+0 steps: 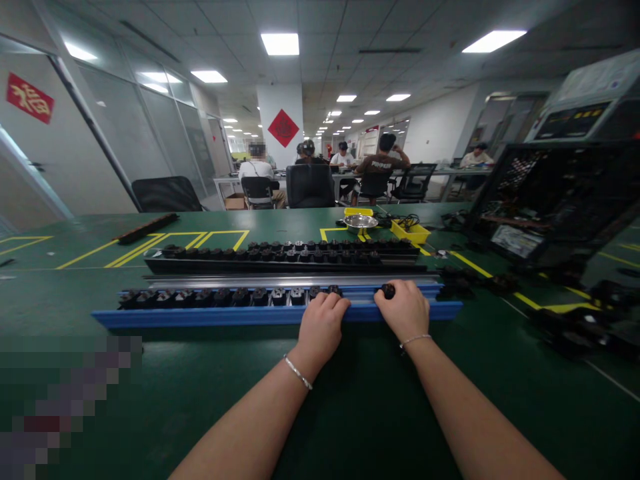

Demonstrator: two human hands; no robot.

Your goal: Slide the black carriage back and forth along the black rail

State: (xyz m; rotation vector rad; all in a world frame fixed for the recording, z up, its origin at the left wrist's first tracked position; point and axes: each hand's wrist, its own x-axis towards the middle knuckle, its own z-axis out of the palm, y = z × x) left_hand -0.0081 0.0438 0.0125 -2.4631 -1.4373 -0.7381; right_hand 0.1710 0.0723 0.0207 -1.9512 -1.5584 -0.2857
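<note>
A long blue channel rail (200, 320) lies crosswise on the bench, with a row of black socket-like modules (241, 297) set along its left and middle part. My left hand (323, 320) is closed over the rail's front wall, its fingertips on the module at the right end of that row. Farther right, my right hand (406, 310) pinches a single black module (388, 291) at the rail. Between my hands a stretch of the blue channel shows without modules. The undersides of both hands' fingers are hidden.
Behind the rail lie a grey metal strip (250, 281) and a black rail (210, 267) with more modules. A metal bowl (361, 223) and a yellow bin (411, 232) stand beyond. Dark equipment (520, 207) rises at the right; people (383, 167) sit farther back.
</note>
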